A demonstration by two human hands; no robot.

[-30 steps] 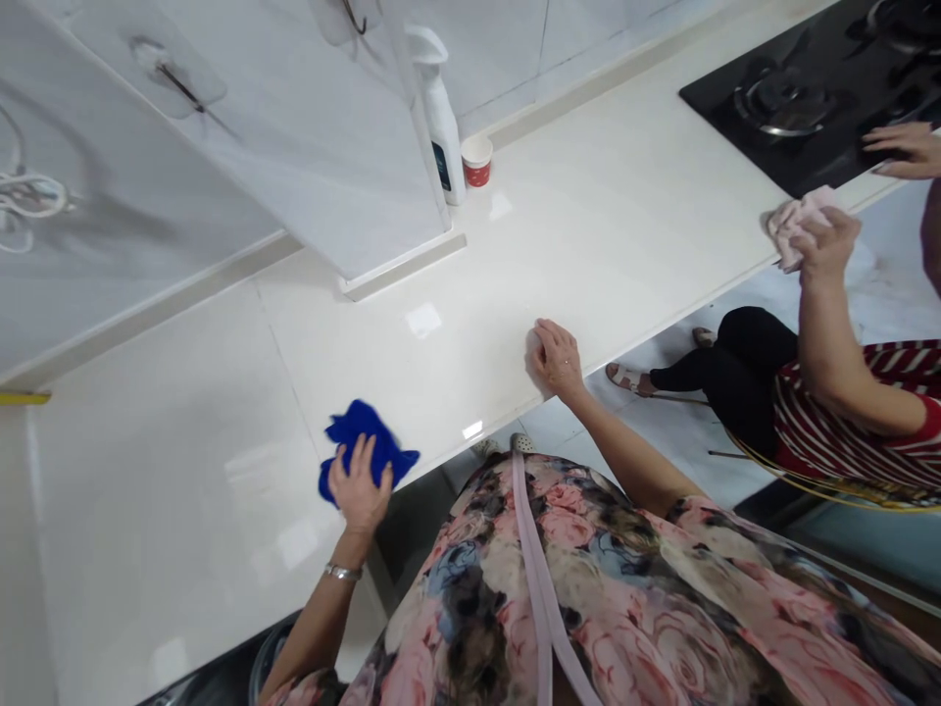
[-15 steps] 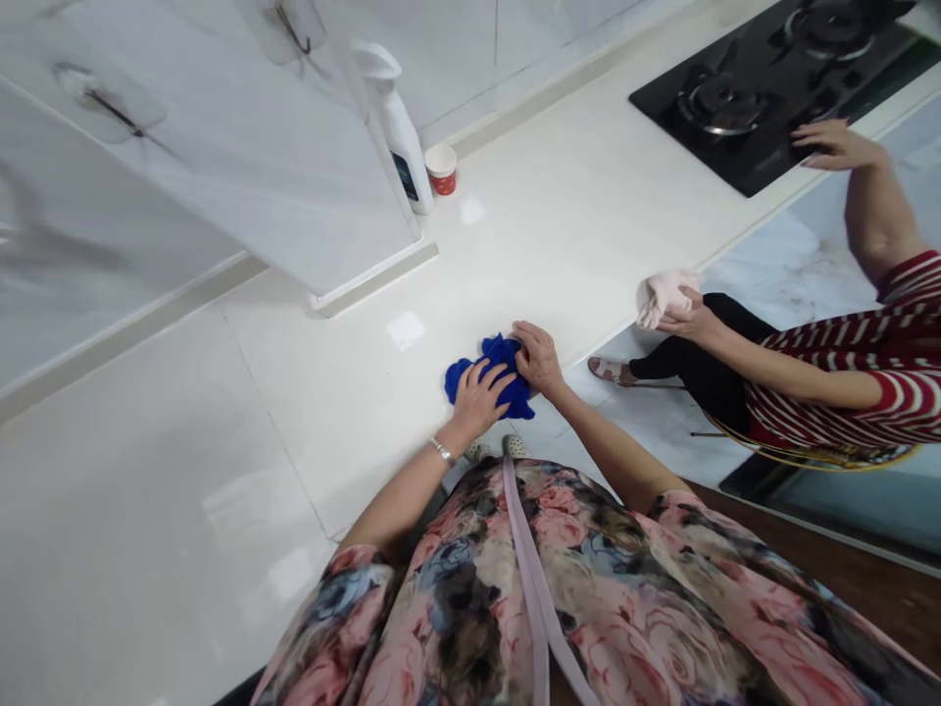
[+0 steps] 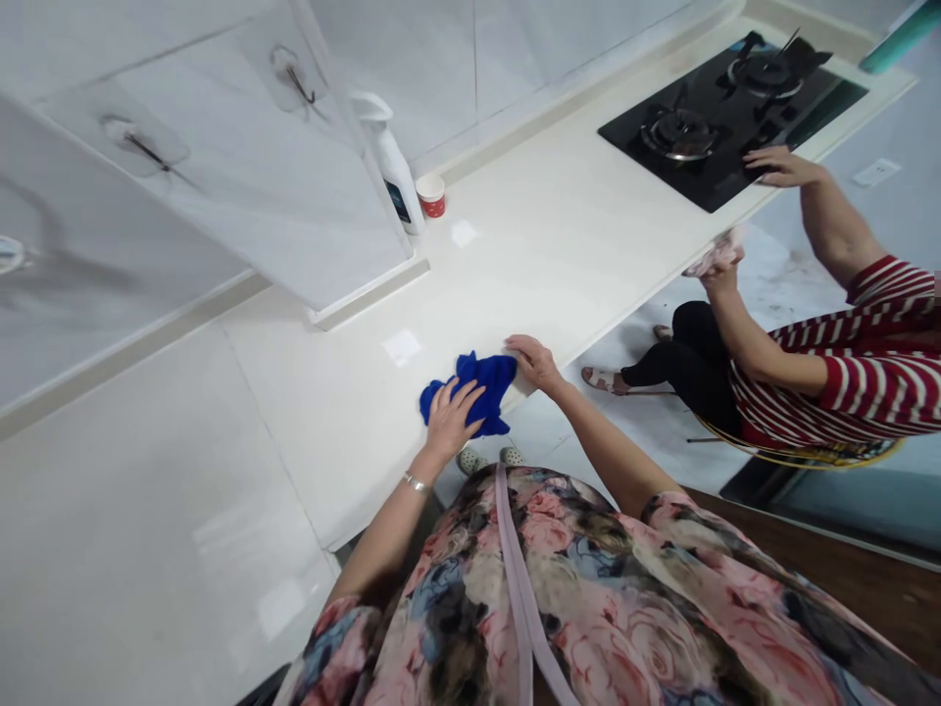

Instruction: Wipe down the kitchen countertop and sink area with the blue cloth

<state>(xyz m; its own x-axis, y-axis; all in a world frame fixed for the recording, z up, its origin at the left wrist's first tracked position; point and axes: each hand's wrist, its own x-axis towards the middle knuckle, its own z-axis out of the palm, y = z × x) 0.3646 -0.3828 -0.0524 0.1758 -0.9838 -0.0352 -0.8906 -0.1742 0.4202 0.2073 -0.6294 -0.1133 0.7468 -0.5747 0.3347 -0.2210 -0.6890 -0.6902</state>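
one blue cloth [image 3: 491, 380] lies on the white countertop [image 3: 529, 265], at its front edge | left hand [image 3: 447, 425]: palm down on the cloth, fingers spread | right hand [image 3: 536, 363]: at the cloth's right end, from here can't tell if it pinches | co-worker's hand [image 3: 723, 275] holds a pale cloth [image 3: 713, 254] by the same edge, nearer the hob [image 3: 717, 172]

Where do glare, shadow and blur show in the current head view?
Head view: bright glare patches on the glossy white countertop; head view: a soft shadow on the pale grey wall at left; head view: the co-worker's pale pink cloth looks slightly smeared, while the crumpled blue cloth reads clearer.
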